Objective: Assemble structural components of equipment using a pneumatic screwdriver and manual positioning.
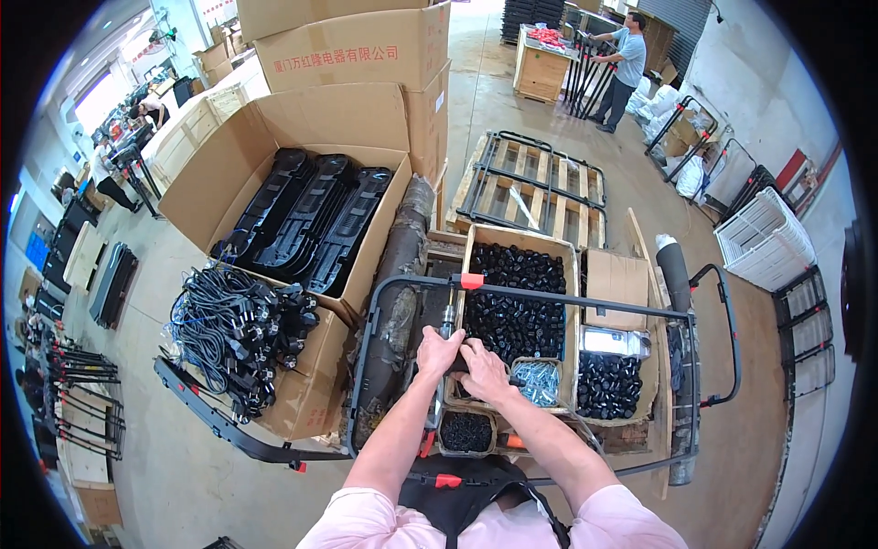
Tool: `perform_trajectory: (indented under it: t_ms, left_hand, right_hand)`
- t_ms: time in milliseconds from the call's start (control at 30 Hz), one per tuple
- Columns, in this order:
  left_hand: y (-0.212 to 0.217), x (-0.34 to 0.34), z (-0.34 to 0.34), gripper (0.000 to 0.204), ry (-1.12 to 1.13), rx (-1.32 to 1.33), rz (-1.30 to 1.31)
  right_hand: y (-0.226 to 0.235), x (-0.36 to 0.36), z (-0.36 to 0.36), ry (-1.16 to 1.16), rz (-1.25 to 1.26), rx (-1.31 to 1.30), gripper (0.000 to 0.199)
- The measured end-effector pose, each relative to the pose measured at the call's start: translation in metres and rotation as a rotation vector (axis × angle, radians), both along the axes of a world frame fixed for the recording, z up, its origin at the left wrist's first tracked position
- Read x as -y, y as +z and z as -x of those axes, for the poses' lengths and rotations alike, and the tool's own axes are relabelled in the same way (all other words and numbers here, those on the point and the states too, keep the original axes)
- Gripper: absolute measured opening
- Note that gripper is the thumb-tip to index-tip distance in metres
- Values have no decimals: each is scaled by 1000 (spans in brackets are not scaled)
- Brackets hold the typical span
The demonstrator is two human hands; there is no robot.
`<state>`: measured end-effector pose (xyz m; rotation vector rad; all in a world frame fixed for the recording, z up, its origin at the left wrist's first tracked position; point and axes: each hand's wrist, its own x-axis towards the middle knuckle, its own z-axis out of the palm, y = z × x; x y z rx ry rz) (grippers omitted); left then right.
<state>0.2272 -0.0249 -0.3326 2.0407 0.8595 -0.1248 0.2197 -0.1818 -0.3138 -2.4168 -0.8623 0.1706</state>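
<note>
- Drill (448, 320) (or some such power driver; hands hide most of the body, so can't swear to the type) is out front of the person in pink, held midway btwn the big carton & the parts bins, silver nose pointing away from the chest.
- Left hand (440, 352): fingers wrapped round the drill just behind its nose.
- Right hand (487, 371): fingers curled on the drill's dark body, close beside the left.
- Blk tubular frame (594, 302) runs across in front of both hands; its red clip (472, 281) is near the drill tip. Can't tell from here if they touch.
- Beyond & right of the hands: heap of blk caps (517, 334) in a long bin; more blk caps, 2nd heap (608, 389), further right w/ a flat cardboard piece (615, 288) just above.
- Silvery screws (538, 380) in a small tub by the right wrist; dark screws (466, 432) in another tub, nearer the body, btwn the forearms.
- Left side: tangle of blk cables w/ plugs (238, 320), next to an open carton (329, 108) of blk plastic housings (306, 215).
- Further off: wooden pallet (494, 188) w/ metal frames on it, plus a co-worker in light blue (629, 59) standing at some upright poles.
</note>
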Motion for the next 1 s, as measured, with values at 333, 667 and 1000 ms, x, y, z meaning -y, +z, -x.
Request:
perform_trajectory:
  t_ms: [333,667,1000]
  left_hand:
    - [8,21,7,65,-63,146,-160]
    - [12,39,5,61,-90,145,-202]
    - [7,37,-5,61,-87,133,-208]
  right_hand:
    - [8,19,10,-55,67,-25,72]
    - [14,38,0,-69,61,-72,80]
    - [14,34,-7,-57,69,-46,79]
